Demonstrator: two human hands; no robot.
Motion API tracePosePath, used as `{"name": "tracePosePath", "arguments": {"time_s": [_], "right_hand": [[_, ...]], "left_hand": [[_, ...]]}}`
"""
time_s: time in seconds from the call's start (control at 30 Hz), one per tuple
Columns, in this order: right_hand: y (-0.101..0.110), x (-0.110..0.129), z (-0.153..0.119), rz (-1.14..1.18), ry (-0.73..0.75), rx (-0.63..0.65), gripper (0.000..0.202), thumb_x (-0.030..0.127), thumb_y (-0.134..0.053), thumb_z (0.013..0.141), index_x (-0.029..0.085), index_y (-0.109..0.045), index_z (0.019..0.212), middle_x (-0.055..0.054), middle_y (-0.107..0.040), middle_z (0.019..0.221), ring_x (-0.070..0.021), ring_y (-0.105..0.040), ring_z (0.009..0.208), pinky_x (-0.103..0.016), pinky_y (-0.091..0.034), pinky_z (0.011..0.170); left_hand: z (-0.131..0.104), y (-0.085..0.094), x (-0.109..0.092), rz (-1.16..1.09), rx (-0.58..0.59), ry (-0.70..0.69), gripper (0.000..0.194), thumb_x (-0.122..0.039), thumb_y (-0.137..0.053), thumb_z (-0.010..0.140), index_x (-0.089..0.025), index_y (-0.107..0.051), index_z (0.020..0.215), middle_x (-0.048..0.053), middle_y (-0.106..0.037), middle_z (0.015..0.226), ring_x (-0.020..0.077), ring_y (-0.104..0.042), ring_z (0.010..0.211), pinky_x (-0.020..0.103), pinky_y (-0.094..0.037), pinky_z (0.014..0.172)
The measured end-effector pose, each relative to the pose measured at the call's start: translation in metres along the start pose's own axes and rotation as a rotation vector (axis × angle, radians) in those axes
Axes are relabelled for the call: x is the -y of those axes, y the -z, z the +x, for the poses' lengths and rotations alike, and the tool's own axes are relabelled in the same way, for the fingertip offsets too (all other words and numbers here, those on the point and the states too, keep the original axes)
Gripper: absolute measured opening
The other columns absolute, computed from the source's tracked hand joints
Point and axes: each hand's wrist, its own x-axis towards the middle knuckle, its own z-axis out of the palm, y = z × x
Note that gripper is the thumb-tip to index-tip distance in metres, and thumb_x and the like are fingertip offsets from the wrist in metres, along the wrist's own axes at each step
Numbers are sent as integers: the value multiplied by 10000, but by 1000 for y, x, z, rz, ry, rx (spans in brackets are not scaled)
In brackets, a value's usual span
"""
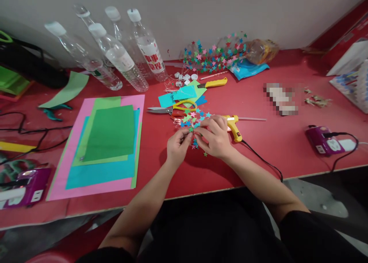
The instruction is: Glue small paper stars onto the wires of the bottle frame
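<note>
My left hand (pixel 178 145) pinches a small green paper star (pixel 191 129) between thumb and forefinger. Close against it, my right hand (pixel 214 136) has its fingertips bent together at the same star; what exactly they grip is too small to make out. Beneath and behind both hands lies a loose pile of paper stars (pixel 193 117) in blue, green and pink. A yellow glue gun (pixel 235 127) with a glue stick in its back rests just right of my right hand. Yellow-handled scissors (pixel 172 109) lie behind my left hand.
Paper sheets (pixel 110 134) are stacked on the left. Several plastic bottles (pixel 123 60) stand along the wall. A yellow cutter (pixel 214 83) and a star-covered bottle (pixel 215 56) lie at the back. Purple power sockets (pixel 323 142) with cords sit near both ends of the red table (pixel 276 156).
</note>
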Motion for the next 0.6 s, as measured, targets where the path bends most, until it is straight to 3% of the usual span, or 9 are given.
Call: {"name": "tracePosePath", "arguments": {"time_s": [0.43,0.6], "right_hand": [[-7,1,-2,-35,-73,88,112,253,-594,875,244,-690,933,-44,-639,977,-227,-478,962,-426,-366,950],[-6,3,0,-20,-61,51,93,238,-610,867,224,-686,918,-50,-649,976,-232,-477,964,-419,-373,907]], "left_hand": [[2,3,-3,40,1,-56,129,-288,-569,849,-176,-618,810,-47,-545,597,79,-490,509,186,-413,517],[1,4,-6,36,10,-79,142,-288,-568,851,-172,-646,876,-25,-588,626,86,-517,513,193,-428,517]]}}
